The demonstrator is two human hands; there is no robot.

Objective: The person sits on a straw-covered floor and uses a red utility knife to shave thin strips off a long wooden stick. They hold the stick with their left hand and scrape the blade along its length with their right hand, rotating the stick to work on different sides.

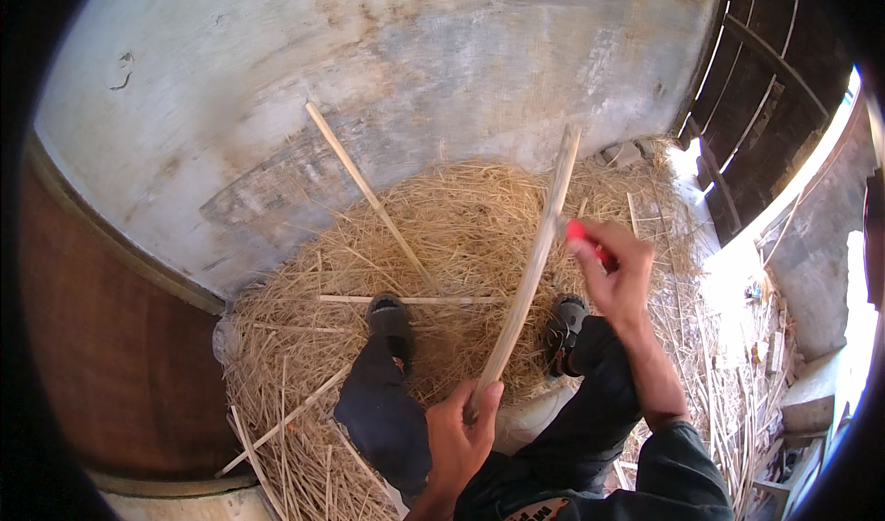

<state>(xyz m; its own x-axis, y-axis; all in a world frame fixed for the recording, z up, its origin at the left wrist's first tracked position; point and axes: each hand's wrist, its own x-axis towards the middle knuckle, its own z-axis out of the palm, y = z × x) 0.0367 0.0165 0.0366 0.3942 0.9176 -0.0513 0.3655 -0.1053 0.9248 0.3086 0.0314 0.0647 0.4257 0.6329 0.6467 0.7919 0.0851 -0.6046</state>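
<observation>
My left hand [461, 433] is closed round the lower end of a long, pale bamboo strip [530, 281]. The strip slants up and away from me, its far end in front of the wall. In my right hand [619, 267] is a small red-handled knife [577, 231], gripped in closed fingers. Its short grey blade is blurred and meets the right edge of the strip, a little above its middle. Much of the handle is hidden in my fingers.
Straw and shavings [470, 212] cover the floor round my feet. A pale stick [369, 194] leans on the stained wall [442, 69]; another stick [415, 300] lies across the straw. A brown panel [120, 327] stands left, a dark slatted wooden door [747, 88] at the far right.
</observation>
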